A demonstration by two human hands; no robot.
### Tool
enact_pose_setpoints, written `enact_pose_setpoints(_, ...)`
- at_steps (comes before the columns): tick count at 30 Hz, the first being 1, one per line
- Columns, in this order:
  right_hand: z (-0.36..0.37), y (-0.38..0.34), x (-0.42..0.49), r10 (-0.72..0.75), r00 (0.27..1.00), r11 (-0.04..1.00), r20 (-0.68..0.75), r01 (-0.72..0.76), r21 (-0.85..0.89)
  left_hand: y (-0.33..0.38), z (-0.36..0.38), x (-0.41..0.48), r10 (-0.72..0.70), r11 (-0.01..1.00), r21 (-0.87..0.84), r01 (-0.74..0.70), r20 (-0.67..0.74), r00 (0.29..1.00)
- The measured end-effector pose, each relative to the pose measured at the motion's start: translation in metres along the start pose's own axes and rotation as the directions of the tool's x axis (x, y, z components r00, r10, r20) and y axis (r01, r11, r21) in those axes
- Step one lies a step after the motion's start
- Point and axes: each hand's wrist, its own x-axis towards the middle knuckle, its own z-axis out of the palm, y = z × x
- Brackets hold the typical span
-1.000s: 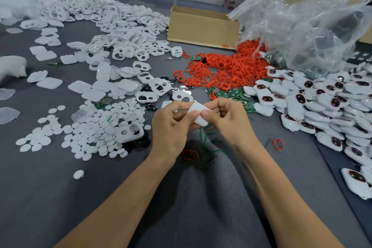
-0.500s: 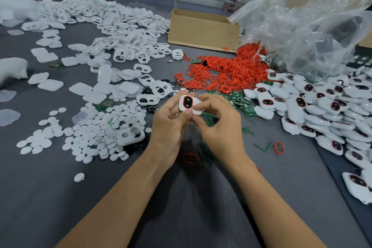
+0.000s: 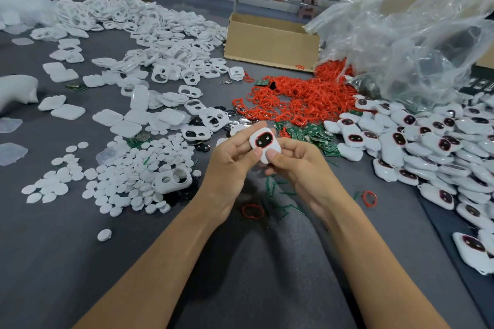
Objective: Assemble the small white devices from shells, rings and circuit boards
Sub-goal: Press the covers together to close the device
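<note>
Device (image 3: 264, 145) is held above the surface (image 3: 66, 262) at centre of view, between both hands, just short of the green circuit boards (image 3: 315, 137) and the red rings (image 3: 291, 100). Left hand (image 3: 227, 168) and right hand (image 3: 302, 168) are both curled round it. Both thumbs are pressed on its lower white edge, and the fingers (image 3: 240, 137) are wrapped behind.

Change: a second ago only the plain white back was shown. Half a second ago it had been flipped, with the red-rimmed dark window turned up. Now that face is kept up and the unit is raised slightly toward the right.

A ring is seen seated round the window. The shell halves look closed; no gap can be made out at this size.

Judged: this unit is at the final squeeze or check and is nearly done. The next move is likely a drop onto the finished devices (image 3: 427, 147) heaped at right, then a fresh part taken from the white shells (image 3: 165, 43) at left. A loose ring (image 3: 252, 211) lies untouched below the wrists.
</note>
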Motion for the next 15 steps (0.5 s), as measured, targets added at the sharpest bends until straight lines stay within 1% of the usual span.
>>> enact_pose_setpoints(1, -0.0002, 0.0002, -0.0002, 0.017, 0.999, 1.000, 0.035, -0.017, 0.010, 0.0000, 0.0003, -0.0003, 0.000, 1.000, 0.003, 0.000, 0.017, 1.000)
enact_pose_setpoints(3, -0.0007, 0.0000, 0.0003, 0.035, 0.998, 0.999, 0.047, -0.036, 0.021, 0.0004, 0.0009, -0.0008, -0.005, 1.000, 0.006, 0.005, 0.044, 0.999)
enact_pose_setpoints(10, -0.0021, -0.0004, -0.0007, 0.041, 0.998, 0.999, -0.039, -0.041, -0.005, 0.0000, 0.0033, -0.0039, 0.023, 0.999, 0.044, -0.026, 0.072, 0.997)
enact_pose_setpoints(12, -0.0003, 0.0010, -0.0005, 0.048, 0.998, 0.999, -0.040, -0.048, 0.008, -0.0011, 0.0035, -0.0028, 0.017, 0.999, 0.046, -0.020, 0.053, 0.998)
enact_pose_setpoints(15, 0.0044, 0.0037, 0.0006, 0.060, 0.998, 0.997, -0.007, -0.059, 0.047, -0.0025, 0.0028, -0.0010, -0.022, 1.000, -0.020, 0.022, 0.001, 1.000)
